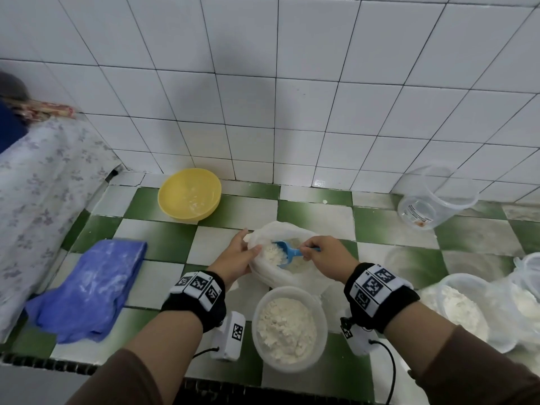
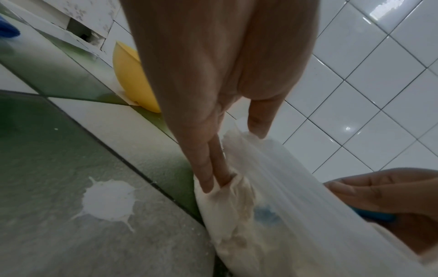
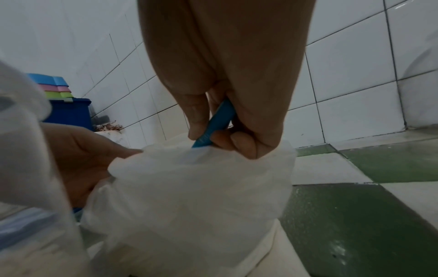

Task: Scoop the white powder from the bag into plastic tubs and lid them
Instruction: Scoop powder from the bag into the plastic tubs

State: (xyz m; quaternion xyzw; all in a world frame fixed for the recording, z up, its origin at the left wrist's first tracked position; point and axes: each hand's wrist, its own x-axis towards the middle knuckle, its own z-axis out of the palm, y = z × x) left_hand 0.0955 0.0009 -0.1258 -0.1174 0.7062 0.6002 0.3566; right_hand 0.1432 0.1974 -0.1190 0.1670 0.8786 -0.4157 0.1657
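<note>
Blue scoop lay level in the bag, bowl pointing left; your right hand gripped its handle, your left hand pinched the rim.

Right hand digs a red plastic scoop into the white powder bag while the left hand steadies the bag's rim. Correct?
Not quite: the plastic scoop is blue, as the head view shows. The right hand does dig it into the white powder bag, and the left hand steadies the rim.

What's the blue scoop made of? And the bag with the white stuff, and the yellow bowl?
Blue scoop: probably hard plastic, one solid colour, smooth.
Bag: thin soft plastic film; it crumples and the scoop shows faintly through it.
Yellow bowl: looks like plastic too, smooth and slightly glossy, dusted with powder inside.
</note>
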